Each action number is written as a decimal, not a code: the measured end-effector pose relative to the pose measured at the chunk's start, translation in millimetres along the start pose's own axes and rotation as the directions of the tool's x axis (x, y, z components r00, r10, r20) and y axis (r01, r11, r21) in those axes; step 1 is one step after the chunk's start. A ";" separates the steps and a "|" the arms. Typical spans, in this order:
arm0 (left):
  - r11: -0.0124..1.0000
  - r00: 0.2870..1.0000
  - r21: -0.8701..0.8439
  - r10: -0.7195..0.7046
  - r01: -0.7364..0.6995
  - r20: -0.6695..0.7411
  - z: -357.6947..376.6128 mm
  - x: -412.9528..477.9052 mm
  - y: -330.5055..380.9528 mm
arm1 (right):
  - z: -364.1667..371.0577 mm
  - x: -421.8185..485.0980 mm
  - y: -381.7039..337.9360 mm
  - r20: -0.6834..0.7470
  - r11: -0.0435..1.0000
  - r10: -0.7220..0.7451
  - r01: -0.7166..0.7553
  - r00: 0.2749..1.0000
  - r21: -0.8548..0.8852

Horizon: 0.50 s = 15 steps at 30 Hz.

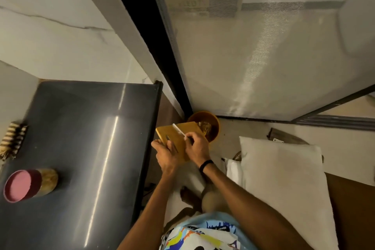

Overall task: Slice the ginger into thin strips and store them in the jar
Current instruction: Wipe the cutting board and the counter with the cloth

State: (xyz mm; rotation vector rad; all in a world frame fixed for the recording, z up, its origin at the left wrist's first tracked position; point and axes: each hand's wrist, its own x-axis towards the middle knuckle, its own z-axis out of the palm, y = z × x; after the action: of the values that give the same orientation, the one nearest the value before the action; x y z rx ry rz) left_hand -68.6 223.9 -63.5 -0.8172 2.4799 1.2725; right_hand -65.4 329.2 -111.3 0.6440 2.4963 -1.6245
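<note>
Head view, looking down.

- **Pale mesh screen panel** (pixel 263 57), in a dark frame: fills the field beyond both sets of fingers.
- **Glossy dark grey rectangular table top** (pixel 81 128): lies left of the left-hand fingers.
- **White rectangular pillow** (pixel 284 178): lies right of the right-hand fingers, nearer the body.
- **Yellow-brown rectangular wooden cutting board** (pixel 168 131): held off the table, tilted, with its far corner over the bucket.
- **Round orange bucket** (pixel 215 126): stands just beyond the fingertips of the right hand. It holds **brownish scraps** (pixel 205 128); what they are cannot be told.
- **Clear cylindrical jar with a pink round lid** (pixel 40 182): stands on the table well to the left of the left-hand fingers. The lid is on and pale brown contents show through the wall.
- **Left hand** (pixel 165 155): the fingers are curled over the near left edge of the board and grip it.
- **Right hand** (pixel 196 146): the fingers are closed round the handle end of the knife, directly right of the left-hand fingers.
- **Striped bristly object** (pixel 13 140): lies at the table's left edge, far left of the fingers.
- **Thin white-bladed knife** (pixel 178 130): the blade lies across the board's upper face, projecting beyond the right-hand fingertips.
- **Black wristband** (pixel 206 165): sits on the right wrist, behind the fingers.
</note>
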 end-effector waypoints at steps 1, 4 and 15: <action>1.000 1.000 0.003 -0.001 0.001 -0.003 0.3 2.0 -0.6 | 3.0 -1.9 -1.2 0.059 1.000 -0.030 0.030 0.998 0.006; 1.000 1.000 0.007 0.005 -0.005 -0.002 -1.9 3.4 2.2 | 12.6 9.2 9.9 0.079 0.999 0.047 -0.046 0.996 -0.022; 0.987 0.984 -0.017 0.159 -0.161 -0.076 -22.7 -1.2 11.3 | 11.1 36.4 30.1 0.033 0.977 0.197 -0.194 0.980 -0.088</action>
State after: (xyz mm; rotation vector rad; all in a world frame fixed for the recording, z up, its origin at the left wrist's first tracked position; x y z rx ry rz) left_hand -73.2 211.3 -42.0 -0.6941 2.6409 1.3487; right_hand -88.1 340.4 -152.7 0.8078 2.3718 -1.4409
